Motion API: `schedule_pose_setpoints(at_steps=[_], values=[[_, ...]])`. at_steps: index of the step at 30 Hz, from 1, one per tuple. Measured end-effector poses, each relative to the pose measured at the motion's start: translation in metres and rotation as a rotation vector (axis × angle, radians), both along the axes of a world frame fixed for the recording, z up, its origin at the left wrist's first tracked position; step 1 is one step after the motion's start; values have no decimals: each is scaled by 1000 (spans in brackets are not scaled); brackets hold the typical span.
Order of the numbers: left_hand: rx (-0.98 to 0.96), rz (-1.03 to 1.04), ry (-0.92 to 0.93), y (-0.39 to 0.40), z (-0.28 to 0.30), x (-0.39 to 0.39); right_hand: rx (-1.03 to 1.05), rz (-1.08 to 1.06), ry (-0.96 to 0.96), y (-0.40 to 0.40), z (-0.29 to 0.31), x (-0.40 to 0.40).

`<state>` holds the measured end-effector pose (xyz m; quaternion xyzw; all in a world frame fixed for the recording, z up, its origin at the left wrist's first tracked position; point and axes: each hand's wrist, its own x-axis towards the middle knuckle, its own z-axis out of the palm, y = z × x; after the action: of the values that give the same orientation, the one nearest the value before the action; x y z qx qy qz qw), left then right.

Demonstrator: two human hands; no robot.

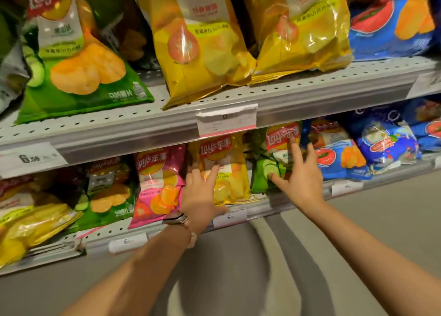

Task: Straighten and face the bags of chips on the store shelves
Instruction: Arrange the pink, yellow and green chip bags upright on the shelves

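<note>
Yellow bags (202,41), three; two hands (250,187)

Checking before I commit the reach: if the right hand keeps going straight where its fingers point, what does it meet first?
Probably the green Lay's bag on the lower shelf; the right hand already overlaps its front, though contact is unclear.

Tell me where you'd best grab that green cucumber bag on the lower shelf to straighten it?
Probably by the side edges of the green cucumber bag, coming straight from the front. It stands upright and faces out, the upper shelf hides its top, and neighbours crowd it. The right hand already lies spread on its face.
</note>
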<state>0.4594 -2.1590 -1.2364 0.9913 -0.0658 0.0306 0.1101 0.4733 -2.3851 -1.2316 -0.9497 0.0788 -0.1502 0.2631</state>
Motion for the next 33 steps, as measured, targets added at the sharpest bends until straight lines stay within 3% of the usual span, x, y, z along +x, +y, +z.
schedule_pose_setpoints(at_steps=[11, 20, 24, 27, 30, 33], values=[[-90, -23, -15, -2, -10, 7, 134, 75, -130, -2, -15, 10], [-106, -5, 20, 8, 20, -12, 385, 92, -272, 6, 4, -10], [-122, 156, -190, 38, 31, -36, 390, 121, -299, 29, 19, -23], [-69, 342, -198, 62, 31, -37, 373, 158, -325, 49, 25, -35], [-224, 461, -74, 81, 28, -31, 346, 212, -309, 64, 26, -44], [-452, 420, 55, 91, 21, -25, 290, 242, -293, 75, 23, -51]])
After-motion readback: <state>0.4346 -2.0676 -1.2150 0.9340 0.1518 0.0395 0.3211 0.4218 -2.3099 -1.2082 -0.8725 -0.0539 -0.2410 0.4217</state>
